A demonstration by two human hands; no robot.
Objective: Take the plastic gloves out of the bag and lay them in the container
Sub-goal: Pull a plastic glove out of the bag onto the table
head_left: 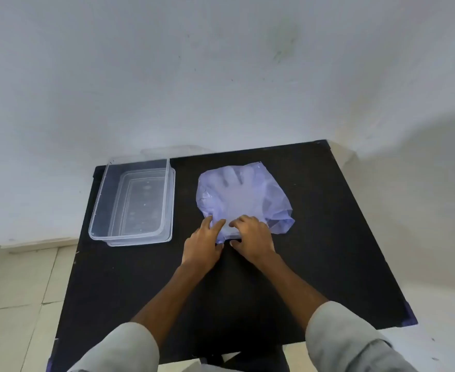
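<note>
While both hands are working at the near edge of the bag [243, 200], it's lying flat on the black worktop [314, 264], sitting roughly dead centre and a bit toward 1 o'clock. It's a thin bluish see-through bag, and the plastic gloves [234, 183] are showing through it, finger shapes pointing to 12 o'clock.

Left hand [203, 247] is resting on the bag's 7 o'clock corner, fingers [218, 226] curled and pinching the plastic edge there. Right hand [253, 236] is right beside it at about 6 o'clock of the bag, fingers bent down and pressing or gripping the same edge; can't really tell if it's got a proper hold. The two hands are nearly touching.

Over at 9 o'clock from the bag, well apart from it, the clear rectangular container [97, 210] is sitting open near the worktop's left edge, looks like it's stacked on a lid or second tray. Grey sleeves [349, 342] are showing at the bottom.
</note>
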